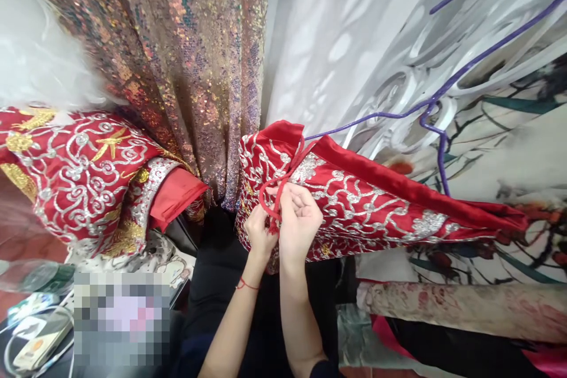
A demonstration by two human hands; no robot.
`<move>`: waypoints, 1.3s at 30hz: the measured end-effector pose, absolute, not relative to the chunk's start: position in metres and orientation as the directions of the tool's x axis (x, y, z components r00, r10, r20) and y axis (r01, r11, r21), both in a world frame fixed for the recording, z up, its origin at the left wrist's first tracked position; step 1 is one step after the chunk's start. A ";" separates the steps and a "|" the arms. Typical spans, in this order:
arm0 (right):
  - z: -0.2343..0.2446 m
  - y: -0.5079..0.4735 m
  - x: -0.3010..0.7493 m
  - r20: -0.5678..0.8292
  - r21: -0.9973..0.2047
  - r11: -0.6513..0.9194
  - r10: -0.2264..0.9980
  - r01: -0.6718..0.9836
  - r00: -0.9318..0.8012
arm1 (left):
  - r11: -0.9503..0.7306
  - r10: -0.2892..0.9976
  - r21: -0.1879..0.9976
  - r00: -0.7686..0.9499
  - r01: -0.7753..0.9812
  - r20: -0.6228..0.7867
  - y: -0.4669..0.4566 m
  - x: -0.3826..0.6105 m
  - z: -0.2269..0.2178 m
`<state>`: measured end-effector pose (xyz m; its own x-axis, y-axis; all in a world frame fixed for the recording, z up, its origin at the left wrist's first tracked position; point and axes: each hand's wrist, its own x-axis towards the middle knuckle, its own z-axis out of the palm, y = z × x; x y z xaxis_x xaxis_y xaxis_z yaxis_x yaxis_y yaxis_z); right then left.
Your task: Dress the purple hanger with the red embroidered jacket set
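A red garment (pixel 363 201) with silver embroidery hangs on a purple hanger (pixel 436 112) in the middle of the view. A red cord (pixel 271 195) loops at its collar. My left hand (pixel 259 230) pinches the lower end of that cord, fingers closed. My right hand (pixel 299 218) is closed on the cord just beside it, pressed against the embroidered front. Both hands touch each other. A thin red string circles my left wrist.
A second red and gold embroidered garment (pixel 80 171) hangs at left. A sequinned fabric (pixel 186 53) and a white curtain (pixel 336 29) hang behind. Printed cloth (pixel 509 153) lies at right, rolled floral fabric (pixel 460 307) below. Cables and devices (pixel 35 336) lie at bottom left.
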<state>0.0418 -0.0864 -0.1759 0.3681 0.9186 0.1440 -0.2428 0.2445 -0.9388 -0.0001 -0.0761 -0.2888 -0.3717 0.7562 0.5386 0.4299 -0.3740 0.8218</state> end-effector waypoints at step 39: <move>-0.186 -0.076 0.065 0.285 -0.933 0.328 0.925 -0.150 0.250 | -0.539 0.806 0.835 -0.224 0.107 0.548 -0.099 -0.035 -0.186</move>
<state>0.0646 -0.0761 -0.1860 0.2504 0.9251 0.2853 -0.1501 0.3282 -0.9326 -0.0349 -0.0995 -0.1855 -0.2238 0.8057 0.5485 0.1069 -0.5390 0.8355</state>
